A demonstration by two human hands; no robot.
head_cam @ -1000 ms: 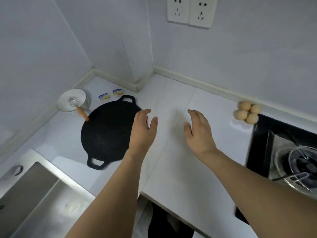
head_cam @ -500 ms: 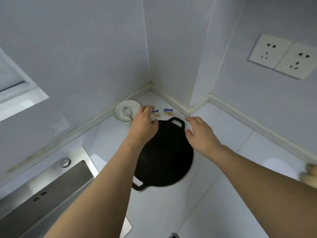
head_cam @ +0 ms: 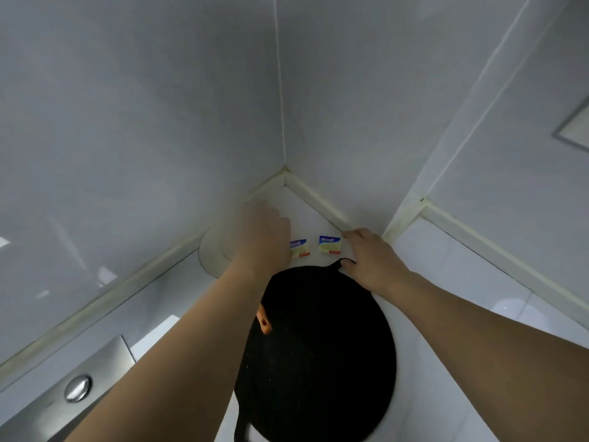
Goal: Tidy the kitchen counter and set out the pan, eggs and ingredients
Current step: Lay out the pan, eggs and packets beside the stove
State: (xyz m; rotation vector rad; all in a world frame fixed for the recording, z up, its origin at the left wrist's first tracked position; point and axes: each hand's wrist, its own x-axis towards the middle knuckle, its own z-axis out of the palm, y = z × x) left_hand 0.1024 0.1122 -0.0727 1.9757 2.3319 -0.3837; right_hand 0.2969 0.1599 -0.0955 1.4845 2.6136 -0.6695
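The right hand (head_cam: 371, 261) lies at the far loop handle (head_cam: 345, 261) of the black flat pan (head_cam: 322, 342), its fingers extended toward the corner of the wall; the handle is largely covered by the hand, so whether the fingers close around it cannot be determined. The left hand (head_cam: 259, 237) is motion-blurred above the white plate (head_cam: 212, 252), beside the left of two small foil-wrapped packets (head_cam: 300, 248); its grip cannot be read, and nothing is visibly held.

The pan rests flat on the white counter (head_cam: 452, 266) near the corner, with its near loop handle (head_cam: 242, 425) at the bottom edge of the view. The second packet (head_cam: 330, 244) lies just beyond the far handle. An orange utensil handle (head_cam: 264, 322) projects over the pan's left rim from under the left forearm. A steel sink (head_cam: 63, 400) sits at lower left.

Handling judgement: the pan appears rigid and probably heavy for its thickness. It should be taken by both loop handles and lifted level, since a one-handed lift at the far handle would likely tip it. The utensil will likely shift if the pan moves. The packets look light and thin, and are suited to a fingertip pinch at an edge.
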